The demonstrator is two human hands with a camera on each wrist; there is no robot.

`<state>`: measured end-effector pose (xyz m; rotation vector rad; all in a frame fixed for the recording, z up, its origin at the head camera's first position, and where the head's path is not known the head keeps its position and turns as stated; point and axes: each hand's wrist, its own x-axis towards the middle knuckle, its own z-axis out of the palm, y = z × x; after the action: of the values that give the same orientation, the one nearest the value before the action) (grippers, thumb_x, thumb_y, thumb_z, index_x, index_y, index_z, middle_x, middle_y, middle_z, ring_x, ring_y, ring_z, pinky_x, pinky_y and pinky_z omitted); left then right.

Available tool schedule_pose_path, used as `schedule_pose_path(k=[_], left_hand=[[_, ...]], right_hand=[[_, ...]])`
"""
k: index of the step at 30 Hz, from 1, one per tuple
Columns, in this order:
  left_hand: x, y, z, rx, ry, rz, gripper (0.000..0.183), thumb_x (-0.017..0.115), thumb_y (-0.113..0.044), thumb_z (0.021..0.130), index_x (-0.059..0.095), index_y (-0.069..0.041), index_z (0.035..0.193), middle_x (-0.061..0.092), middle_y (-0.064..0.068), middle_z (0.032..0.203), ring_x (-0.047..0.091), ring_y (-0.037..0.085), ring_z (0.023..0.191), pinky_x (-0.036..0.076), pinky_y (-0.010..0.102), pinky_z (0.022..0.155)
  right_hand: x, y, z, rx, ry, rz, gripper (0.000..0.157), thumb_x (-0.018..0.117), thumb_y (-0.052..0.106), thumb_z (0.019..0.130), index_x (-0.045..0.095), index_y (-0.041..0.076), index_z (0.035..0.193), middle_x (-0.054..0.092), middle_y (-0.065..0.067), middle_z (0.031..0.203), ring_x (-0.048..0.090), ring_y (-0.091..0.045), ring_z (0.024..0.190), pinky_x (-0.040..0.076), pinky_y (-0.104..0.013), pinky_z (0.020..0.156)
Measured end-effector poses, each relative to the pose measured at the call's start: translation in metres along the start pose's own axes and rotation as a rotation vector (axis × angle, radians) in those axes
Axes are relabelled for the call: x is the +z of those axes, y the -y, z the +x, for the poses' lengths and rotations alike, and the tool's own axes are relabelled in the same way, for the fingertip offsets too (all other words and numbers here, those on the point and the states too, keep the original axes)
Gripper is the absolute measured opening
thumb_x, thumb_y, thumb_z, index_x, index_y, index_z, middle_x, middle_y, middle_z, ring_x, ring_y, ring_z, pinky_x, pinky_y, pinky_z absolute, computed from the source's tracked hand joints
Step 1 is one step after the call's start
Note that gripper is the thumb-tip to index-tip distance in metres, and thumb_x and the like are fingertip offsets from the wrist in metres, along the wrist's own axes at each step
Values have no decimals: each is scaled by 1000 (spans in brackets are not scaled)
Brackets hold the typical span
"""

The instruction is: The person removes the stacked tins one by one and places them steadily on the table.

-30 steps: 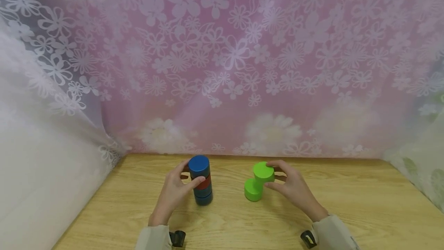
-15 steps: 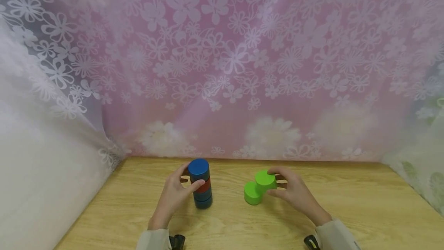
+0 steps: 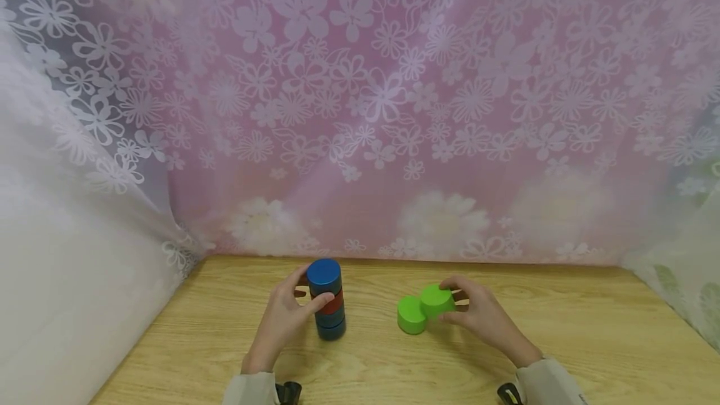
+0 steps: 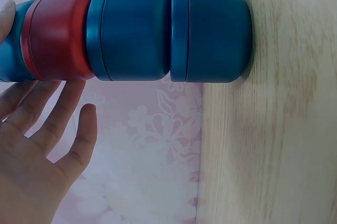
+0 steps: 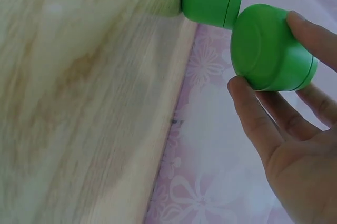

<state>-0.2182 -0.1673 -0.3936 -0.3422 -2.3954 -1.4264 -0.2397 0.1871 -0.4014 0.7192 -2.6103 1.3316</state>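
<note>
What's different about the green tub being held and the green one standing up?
The smooth, round, green held tub is off the wooden table; the smooth, round, green standing tub sits on it. The right grip holds the held tub, but doesn't touch the standing tub. The right wrist view shows the held tub's bottom; the standing tub's is hidden. Both share colour and shape.

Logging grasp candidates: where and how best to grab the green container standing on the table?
The standing green container: probably pinch its round side wall below the seam, from the left. It is upright, and the other green container crowds its right.
</note>
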Motion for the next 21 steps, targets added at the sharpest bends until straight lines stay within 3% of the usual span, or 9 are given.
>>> schedule_pose_path(k=[7, 14, 21], left_hand=[[0, 0, 0, 0, 0, -8, 60, 83, -22, 88, 59, -3, 140, 69, 5, 113, 63, 25, 106, 53, 51, 92], [0, 0, 0, 4, -4, 0, 60, 83, -22, 88, 59, -3, 139, 70, 5, 113, 63, 25, 105, 53, 52, 91], [0, 1, 0, -3, -1, -9, 60, 83, -22, 87, 59, -4, 139, 69, 4, 112, 63, 24, 105, 53, 53, 92]], right_hand=[[-3, -3, -1, 20, 35, -39, 44, 88, 1, 76, 63, -3, 112, 66, -19, 113, 68, -32, 94, 59, -42, 79], [0, -12, 0, 48, 85, -72, 41, 89, -2, 72, 57, 2, 97, 64, -14, 105, 67, -32, 92, 60, -36, 75], [4, -15, -2, 89, 119, -78, 34, 87, -5, 71, 59, 3, 88, 67, -17, 105, 69, -35, 93, 60, -37, 78]])
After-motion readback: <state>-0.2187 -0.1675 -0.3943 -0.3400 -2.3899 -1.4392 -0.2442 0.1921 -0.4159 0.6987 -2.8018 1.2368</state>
